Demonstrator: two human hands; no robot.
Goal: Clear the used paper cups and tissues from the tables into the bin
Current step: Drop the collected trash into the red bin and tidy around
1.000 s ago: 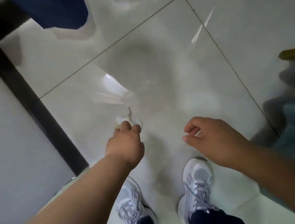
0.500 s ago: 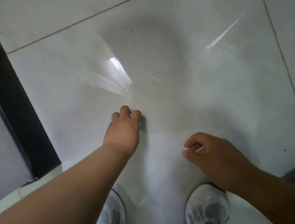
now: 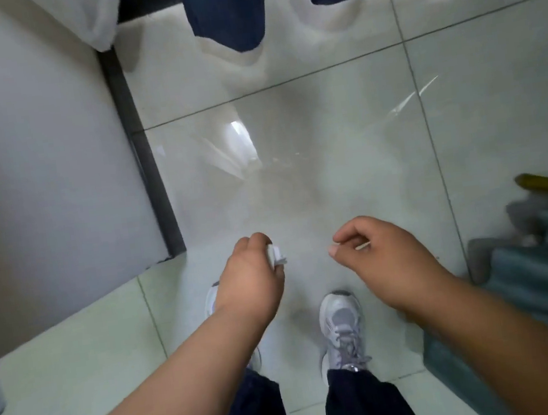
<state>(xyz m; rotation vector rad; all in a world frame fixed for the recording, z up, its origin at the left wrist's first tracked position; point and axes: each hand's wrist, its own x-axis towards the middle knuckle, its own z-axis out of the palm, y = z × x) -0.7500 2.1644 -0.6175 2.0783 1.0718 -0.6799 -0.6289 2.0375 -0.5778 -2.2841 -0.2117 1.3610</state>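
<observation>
Soft, dim daylight; glare streaks on the glossy floor [image 3: 295,170]; blurred, distorted edges.

Indoor room, glossy tiled floor [image 3: 324,121]

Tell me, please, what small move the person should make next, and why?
Probably carry both items toward the bin, looking up to locate it: the left hand grips a white tissue scrap, the right hand pinches a thin pale stick, and no bin is in view.
</observation>
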